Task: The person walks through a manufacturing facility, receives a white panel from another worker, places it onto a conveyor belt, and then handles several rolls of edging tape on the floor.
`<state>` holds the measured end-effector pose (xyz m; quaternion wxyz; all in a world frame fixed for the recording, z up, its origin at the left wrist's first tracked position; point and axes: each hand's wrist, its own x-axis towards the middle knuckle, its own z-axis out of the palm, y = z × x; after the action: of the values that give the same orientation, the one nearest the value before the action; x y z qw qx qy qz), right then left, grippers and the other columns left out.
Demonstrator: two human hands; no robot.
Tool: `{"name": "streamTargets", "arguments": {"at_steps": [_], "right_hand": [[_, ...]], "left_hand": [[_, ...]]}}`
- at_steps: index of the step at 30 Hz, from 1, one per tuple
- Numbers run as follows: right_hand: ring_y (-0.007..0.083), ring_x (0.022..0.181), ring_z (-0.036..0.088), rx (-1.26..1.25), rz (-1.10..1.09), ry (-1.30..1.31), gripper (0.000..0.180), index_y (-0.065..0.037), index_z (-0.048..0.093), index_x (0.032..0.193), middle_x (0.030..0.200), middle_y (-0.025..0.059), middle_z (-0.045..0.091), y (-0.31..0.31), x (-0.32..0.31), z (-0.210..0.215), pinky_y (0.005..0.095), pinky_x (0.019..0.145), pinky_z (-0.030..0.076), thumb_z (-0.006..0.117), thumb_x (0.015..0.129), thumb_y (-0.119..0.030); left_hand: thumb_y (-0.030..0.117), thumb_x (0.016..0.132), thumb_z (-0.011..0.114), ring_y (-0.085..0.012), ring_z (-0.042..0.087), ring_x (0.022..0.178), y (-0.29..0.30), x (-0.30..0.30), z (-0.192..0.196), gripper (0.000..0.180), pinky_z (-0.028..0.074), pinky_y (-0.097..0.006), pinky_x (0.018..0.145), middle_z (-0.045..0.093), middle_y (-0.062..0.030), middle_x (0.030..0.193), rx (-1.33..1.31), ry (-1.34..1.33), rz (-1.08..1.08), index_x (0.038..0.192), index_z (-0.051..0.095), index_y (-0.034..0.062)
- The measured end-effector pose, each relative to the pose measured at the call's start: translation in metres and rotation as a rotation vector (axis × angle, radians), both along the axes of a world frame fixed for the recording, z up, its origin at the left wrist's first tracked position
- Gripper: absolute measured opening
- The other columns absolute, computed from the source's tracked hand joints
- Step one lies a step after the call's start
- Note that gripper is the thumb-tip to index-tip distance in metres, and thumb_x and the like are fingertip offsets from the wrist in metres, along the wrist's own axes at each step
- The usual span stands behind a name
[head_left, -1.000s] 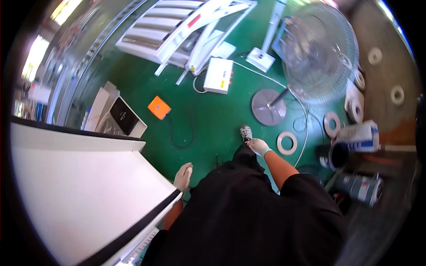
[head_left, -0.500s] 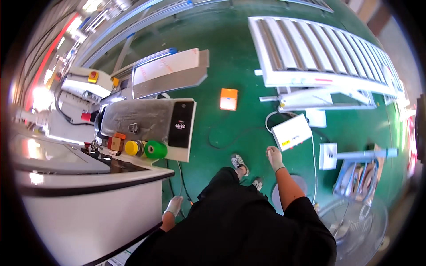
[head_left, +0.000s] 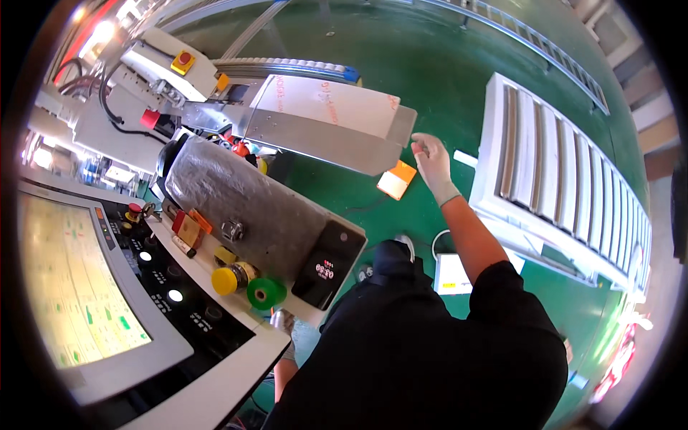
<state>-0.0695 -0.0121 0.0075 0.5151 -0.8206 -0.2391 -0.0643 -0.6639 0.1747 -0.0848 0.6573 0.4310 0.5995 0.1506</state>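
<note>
two gloved hands show, each well away from where it was half a second ago. the right hand [head_left: 434, 166], then over the floor by the white box [head_left: 453, 278], is now raised beside the right end of the metal tray [head_left: 337, 147]; its fingers are loosely bent and released, gripping nothing. whether a fingertip touches the tray cannot be told. the tray runs beyond the worktop's [head_left: 251, 190] far edge, with a pale sheet [head_left: 326, 104] lying on it, marked in red.

the left hand [head_left: 284, 319], which hung low beside the console [head_left: 236, 358], is now just below the worktop's near right corner, close to the green spool [head_left: 276, 287]. it is partly hidden, so i cannot tell whether it is clenched or grasping.

the view has shifted too: tray and worktop look larger, and the console's lit screen [head_left: 79, 279] now shows far more fully. the orange box [head_left: 396, 179], earlier well apart from the tray, now appears just below its right end. the phone [head_left: 324, 265] lies as before at the worktop's right end, with the spool and the yellow-lidded jar [head_left: 225, 281] along its near edge.
</note>
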Motion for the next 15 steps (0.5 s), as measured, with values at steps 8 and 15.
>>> {"name": "streamTargets", "arguments": {"at_steps": [8,15], "right_hand": [[0.0326,0.123,0.060,-0.421,0.309,-0.088,0.044,-0.005,0.066,0.125,0.131,0.0156,0.065,0.113,0.164,0.003,0.0418,0.105,0.047,0.069,0.082,-0.016],[0.0324,0.118,0.063,-0.428,0.497,-0.126,0.059,-0.008,0.057,0.139,0.132,0.0139,0.064,0.156,0.166,-0.010,0.0404,0.098,0.051,0.068,0.082,-0.015]], "left_hand": [[0.029,0.105,0.049,-0.0166,0.058,0.086,-0.063,0.024,0.095,0.026,0.047,-0.032,0.071,0.061,-0.0056,0.100,0.712,0.293,-0.155,0.115,0.056,0.0064],[0.040,0.104,0.042,-0.0300,0.056,0.128,-0.105,0.113,0.157,0.055,0.043,-0.042,0.111,0.058,-0.0166,0.139,0.451,-0.167,0.681,0.139,0.050,-0.0012]]}}
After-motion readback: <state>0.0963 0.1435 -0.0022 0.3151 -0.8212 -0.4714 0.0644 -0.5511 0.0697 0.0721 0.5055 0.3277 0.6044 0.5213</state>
